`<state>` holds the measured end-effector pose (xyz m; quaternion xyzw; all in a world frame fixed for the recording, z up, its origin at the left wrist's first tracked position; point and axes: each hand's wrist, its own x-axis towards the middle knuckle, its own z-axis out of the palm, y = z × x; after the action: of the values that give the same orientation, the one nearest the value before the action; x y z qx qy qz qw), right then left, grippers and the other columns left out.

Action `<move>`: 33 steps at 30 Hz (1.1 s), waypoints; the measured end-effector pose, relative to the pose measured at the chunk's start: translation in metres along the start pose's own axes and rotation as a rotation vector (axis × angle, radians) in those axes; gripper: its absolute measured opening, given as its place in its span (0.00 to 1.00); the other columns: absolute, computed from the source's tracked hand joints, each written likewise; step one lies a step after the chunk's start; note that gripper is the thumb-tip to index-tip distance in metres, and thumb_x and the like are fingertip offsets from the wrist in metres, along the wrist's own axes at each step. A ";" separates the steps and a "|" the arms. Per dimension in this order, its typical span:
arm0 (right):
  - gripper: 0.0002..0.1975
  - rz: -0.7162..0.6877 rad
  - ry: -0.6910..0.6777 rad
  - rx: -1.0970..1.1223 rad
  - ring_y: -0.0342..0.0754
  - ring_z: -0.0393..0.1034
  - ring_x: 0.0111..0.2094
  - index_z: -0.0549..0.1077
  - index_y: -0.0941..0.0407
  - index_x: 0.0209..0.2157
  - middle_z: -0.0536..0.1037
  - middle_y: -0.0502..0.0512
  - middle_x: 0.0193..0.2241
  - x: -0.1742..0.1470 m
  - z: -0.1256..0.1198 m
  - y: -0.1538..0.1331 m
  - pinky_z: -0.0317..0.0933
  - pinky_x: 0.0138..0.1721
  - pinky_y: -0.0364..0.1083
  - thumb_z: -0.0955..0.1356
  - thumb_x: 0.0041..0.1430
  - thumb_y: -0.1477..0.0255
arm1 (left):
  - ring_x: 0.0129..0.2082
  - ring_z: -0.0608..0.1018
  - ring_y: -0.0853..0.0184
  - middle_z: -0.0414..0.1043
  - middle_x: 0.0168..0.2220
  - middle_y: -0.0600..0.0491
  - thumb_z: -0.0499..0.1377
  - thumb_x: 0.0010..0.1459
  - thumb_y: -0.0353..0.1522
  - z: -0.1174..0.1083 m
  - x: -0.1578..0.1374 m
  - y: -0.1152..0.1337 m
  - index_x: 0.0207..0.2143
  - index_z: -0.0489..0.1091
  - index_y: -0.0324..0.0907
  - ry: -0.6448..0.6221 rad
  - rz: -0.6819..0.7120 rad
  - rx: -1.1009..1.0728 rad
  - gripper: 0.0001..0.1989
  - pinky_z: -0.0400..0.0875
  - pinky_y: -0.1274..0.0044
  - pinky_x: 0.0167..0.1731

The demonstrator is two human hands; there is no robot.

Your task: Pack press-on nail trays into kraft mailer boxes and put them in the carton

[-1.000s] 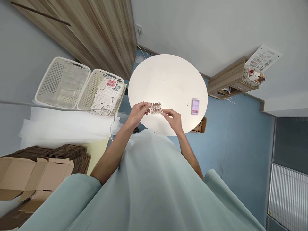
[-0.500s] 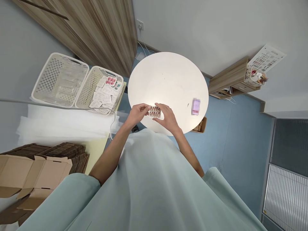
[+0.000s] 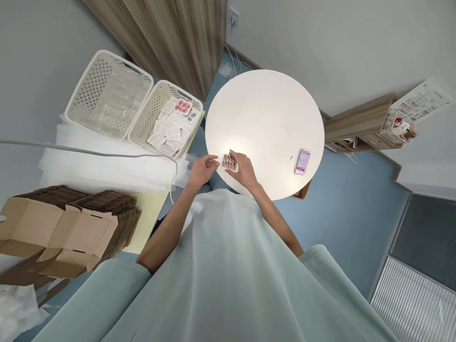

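A small clear tray of press-on nails [image 3: 229, 162], dark and shiny in two rows, is over the near edge of the round white table [image 3: 263, 114]. My right hand [image 3: 245, 171] grips it from the right, with fingers along its far side and the thumb at its near side. My left hand [image 3: 202, 171] is just left of the tray, apart from it. Its fingers are slightly bent and spread, and nothing shows between them. A purple item [image 3: 302, 162], blurred by pixels, lies on the right of the table beside a tiny dark mark.
To the left, one white basket [image 3: 83, 90] holds clear plastic pieces; another basket [image 3: 142, 107] holds white cards and nail sets. Below them are white foam sheets [image 3: 89, 164] and stacked folded cardboard boxes [image 3: 89, 223]. A grey cable [image 3: 89, 151] crosses the left side.
My left hand has let go of the tray's left edge and drawn a little to the left. My right hand still holds the tray. The view has turned slightly, shifting the table rightward.
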<state>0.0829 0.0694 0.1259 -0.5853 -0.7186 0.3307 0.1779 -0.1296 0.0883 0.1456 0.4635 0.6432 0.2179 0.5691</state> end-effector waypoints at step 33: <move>0.07 0.069 0.143 -0.129 0.57 0.62 0.72 0.77 0.51 0.38 0.77 0.61 0.64 0.069 0.029 -0.113 0.59 0.72 0.64 0.66 0.71 0.73 | 0.53 0.81 0.56 0.78 0.52 0.44 0.66 0.54 0.33 -0.151 0.044 -0.034 0.53 0.75 0.44 0.288 0.087 -0.254 0.22 0.78 0.65 0.55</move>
<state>-0.0351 0.1174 0.1734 -0.6420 -0.7032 0.2471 0.1793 -0.2789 0.1465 0.1335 0.3796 0.6647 0.3858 0.5150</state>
